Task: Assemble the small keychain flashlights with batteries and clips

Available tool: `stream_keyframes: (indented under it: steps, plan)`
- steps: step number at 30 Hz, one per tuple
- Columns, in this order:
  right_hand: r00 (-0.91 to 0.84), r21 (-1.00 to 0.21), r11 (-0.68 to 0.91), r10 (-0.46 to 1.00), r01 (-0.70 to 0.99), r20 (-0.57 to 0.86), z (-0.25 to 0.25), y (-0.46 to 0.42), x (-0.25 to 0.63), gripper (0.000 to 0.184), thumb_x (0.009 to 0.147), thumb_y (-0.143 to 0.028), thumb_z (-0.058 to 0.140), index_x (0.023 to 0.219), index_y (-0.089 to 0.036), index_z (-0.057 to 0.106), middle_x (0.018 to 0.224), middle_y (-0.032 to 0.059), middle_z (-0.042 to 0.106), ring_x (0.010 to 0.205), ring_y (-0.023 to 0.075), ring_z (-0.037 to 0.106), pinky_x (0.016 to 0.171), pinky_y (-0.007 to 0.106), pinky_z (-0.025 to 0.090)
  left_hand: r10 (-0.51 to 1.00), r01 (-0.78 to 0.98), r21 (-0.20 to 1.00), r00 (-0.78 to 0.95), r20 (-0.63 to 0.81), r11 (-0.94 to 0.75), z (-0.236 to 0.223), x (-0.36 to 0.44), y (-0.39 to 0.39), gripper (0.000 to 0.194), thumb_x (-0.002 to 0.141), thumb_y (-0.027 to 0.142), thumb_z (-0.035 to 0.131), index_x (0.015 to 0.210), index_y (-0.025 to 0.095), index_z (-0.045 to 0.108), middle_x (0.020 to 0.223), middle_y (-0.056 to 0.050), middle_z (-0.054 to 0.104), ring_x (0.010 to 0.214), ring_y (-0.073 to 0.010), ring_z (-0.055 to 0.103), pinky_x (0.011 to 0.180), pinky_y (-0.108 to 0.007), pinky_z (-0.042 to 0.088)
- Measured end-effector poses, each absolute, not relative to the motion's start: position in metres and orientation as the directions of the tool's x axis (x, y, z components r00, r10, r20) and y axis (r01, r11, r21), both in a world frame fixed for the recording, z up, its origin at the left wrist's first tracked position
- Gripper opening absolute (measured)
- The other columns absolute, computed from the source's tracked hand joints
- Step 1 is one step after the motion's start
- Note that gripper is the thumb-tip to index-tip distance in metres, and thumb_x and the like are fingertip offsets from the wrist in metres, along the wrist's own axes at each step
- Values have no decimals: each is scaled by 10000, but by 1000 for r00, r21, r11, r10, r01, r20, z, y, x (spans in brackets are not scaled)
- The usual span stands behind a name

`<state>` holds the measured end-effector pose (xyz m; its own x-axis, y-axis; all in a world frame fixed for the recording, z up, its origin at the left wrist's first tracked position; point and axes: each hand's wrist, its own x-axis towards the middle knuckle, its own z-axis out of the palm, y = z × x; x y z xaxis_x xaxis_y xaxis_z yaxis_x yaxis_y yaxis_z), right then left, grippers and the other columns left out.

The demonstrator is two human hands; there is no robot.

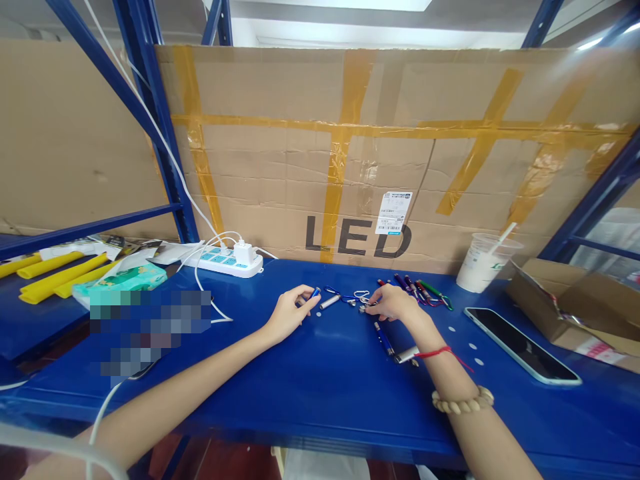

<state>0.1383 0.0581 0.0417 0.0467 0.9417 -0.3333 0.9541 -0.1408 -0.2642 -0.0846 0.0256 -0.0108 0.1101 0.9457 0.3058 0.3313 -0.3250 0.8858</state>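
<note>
My left hand [294,309] is closed around a small blue metal tube [315,293], its end showing above the fingers. My right hand [394,303] reaches down to the tabletop, fingertips pinched at a small silvery piece [363,309] too tiny to name. Between the hands lie a silver cylinder [329,302] and a blue carabiner clip [332,291]. Below my right hand rest a slim blue tube [384,339] and another silver cylinder [407,355]. Several coloured tubes with clips [413,287], including a green carabiner [438,293], are grouped behind the right hand.
A phone [523,345], an open cardboard box [575,310] and a plastic cup with a straw [485,263] stand right. Small pale discs [473,346] lie near the phone. At left are a power strip [225,261], cables, a green tissue pack [123,283] and yellow tubes [65,277].
</note>
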Motion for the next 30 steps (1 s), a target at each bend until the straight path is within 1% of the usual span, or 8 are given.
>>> stream_keyframes:
  steps: [4, 9, 15, 20, 25, 30]
  plan:
    - [44, -265, -142, 938, 954, -343, 37, 62, 139, 440, 836, -342, 556, 1239, -168, 528, 693, 9, 459, 581, -43, 463, 757, 40, 432, 942, 332, 882, 111, 316, -335, -10, -85, 25, 407, 749, 492, 543, 935, 135, 603, 716, -41, 572, 599, -122, 542, 385, -166, 385]
    - [41, -258, -133, 941, 957, -336, 35, 63, 139, 452, 827, -331, 556, 1252, -184, 513, 726, 8, 469, 592, -38, 471, 725, 30, 426, 944, 331, 884, 106, 311, -329, -9, -84, 24, 413, 737, 506, 548, 924, 142, 606, 759, -43, 582, 600, -122, 550, 382, -172, 386]
    - [6, -286, -107, 942, 952, -335, 35, 64, 140, 491, 839, -307, 541, 1296, -137, 476, 738, 19, 470, 613, -58, 473, 684, -29, 388, 942, 337, 880, 116, 314, -335, -10, -84, 24, 411, 753, 491, 543, 945, 132, 603, 720, -44, 572, 604, -122, 545, 386, -160, 382]
    - [12, -269, -103, 947, 958, -320, 35, 64, 139, 434, 830, -305, 550, 1249, -209, 500, 812, -8, 483, 608, -50, 472, 634, -11, 375, 938, 337, 875, 126, 323, -347, -11, -84, 25, 388, 760, 475, 547, 944, 138, 604, 719, -33, 579, 602, -112, 542, 423, -160, 394]
    - [20, -291, -101, 963, 951, -268, 37, 62, 138, 375, 830, -337, 559, 1183, -212, 552, 850, -15, 486, 608, -59, 467, 588, -23, 325, 936, 336, 874, 127, 328, -352, -10, -84, 24, 376, 765, 467, 546, 942, 140, 603, 723, -30, 585, 600, -111, 541, 436, -167, 396]
    - [19, -312, -92, 973, 946, -231, 42, 57, 135, 314, 818, -333, 575, 1106, -212, 594, 866, -34, 485, 594, -65, 462, 508, -14, 230, 931, 339, 868, 133, 338, -364, -11, -84, 25, 370, 769, 465, 544, 939, 142, 601, 786, -38, 595, 612, -107, 550, 447, -169, 397]
